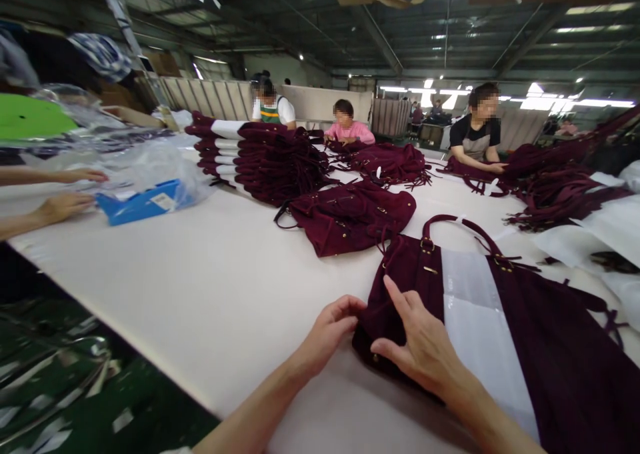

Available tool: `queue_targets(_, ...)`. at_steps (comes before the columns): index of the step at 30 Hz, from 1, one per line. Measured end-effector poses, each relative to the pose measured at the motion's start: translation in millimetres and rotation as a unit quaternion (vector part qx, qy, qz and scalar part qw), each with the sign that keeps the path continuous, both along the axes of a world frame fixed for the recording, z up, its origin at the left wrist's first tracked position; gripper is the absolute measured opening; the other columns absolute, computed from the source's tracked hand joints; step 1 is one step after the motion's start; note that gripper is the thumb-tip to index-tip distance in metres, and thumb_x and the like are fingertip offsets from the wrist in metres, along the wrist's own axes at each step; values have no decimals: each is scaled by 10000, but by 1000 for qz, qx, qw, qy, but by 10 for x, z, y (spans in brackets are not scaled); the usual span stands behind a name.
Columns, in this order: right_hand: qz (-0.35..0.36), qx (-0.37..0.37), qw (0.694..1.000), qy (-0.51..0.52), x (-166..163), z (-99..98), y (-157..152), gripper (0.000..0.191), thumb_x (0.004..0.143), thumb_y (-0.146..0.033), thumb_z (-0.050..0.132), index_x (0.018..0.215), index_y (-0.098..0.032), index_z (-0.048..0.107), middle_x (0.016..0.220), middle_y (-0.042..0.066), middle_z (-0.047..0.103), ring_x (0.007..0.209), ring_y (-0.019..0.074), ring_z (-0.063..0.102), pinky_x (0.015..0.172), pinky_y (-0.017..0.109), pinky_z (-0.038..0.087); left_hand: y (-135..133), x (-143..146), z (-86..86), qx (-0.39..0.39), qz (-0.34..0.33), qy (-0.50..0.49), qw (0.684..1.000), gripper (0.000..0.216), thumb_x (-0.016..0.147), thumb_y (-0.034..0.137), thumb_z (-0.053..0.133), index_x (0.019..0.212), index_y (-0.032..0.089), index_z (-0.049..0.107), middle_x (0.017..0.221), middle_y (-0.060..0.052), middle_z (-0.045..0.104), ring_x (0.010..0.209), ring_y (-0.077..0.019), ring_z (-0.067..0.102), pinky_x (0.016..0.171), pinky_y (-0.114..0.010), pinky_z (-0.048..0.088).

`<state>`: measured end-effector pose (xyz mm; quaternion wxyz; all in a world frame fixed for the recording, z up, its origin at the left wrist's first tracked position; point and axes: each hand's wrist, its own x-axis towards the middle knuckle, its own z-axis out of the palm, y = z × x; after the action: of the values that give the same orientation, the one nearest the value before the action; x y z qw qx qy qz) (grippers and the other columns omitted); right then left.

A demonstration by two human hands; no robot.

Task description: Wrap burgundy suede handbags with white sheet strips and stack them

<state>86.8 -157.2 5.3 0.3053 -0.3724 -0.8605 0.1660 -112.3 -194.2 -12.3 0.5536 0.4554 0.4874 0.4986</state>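
Observation:
A dark burgundy handbag (400,267) lies flat on the table in front of me, with a white translucent sheet (473,307) wrapped round its middle. Its curved handle (457,221) points away from me. My left hand (333,327) is at the bag's left edge, thumb and bent fingers closed on the fabric there; the fingertips are partly hidden. Over the bag's left part is my right hand (425,337), thumb and index finger spread wide, holding nothing. Just beyond lies another burgundy bag (350,214), without a sheet showing around it.
A tall stack of wrapped burgundy bags (270,161) stands farther back. At left, another person's hands (70,201) are near a blue cardboard holder (140,204) and clear plastic. Several people work across the table (200,287). Burgundy straps (565,194) and white sheets (610,234) lie at right.

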Motion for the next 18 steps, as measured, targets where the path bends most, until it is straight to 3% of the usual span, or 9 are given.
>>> queue_targets(3,78,-50,996,1,21,21,54,380,903,-436,523,1237,-255,533,932,44,565,811,196,586,739,322,482,23,10,-3,-16,-29,1,999,232,688,157,553,910,151,618,855,-3,645,803,-144,559,787,-260,429)
queue_targets(5,110,-84,988,69,45,6,103,216,941,-383,461,1005,-216,582,869,20,571,803,168,568,747,287,455,22,2,28,-26,-68,1,997,258,709,179,540,947,146,633,880,-13,651,830,-157,567,813,-274,432)
queue_targets(8,107,-105,973,174,68,-74,131,211,925,-388,468,854,-197,523,771,-12,525,720,140,521,663,252,426,23,-33,109,-13,-175,7,984,355,718,203,537,1057,146,627,986,-35,653,944,-194,567,882,-303,426)
queue_targets(11,95,-81,976,179,60,-172,75,317,773,-452,659,876,-198,499,796,-17,500,714,146,500,617,252,416,76,-52,163,3,-257,43,965,418,676,210,590,1091,165,614,998,-30,632,950,-200,558,852,-294,438)
queue_targets(13,85,-45,985,146,46,-225,11,405,686,-428,739,916,-199,496,840,-5,501,746,162,507,640,273,430,142,-39,166,38,-264,98,959,405,626,208,637,1031,176,634,999,-26,609,949,-201,546,847,-290,436)
queue_targets(15,61,1,990,126,38,-269,-48,401,684,-383,737,945,-200,492,879,17,509,817,197,523,705,316,451,209,-21,162,89,-249,148,953,365,576,203,672,940,183,658,1096,-36,580,1041,-230,515,927,-317,402)
queue_targets(18,28,55,988,140,51,-309,-95,319,748,-344,671,972,-209,488,924,49,536,979,263,524,843,405,448,275,-29,176,81,-258,106,957,342,593,260,660,928,190,671,1309,-44,500,1228,-284,419,1047,-360,306)
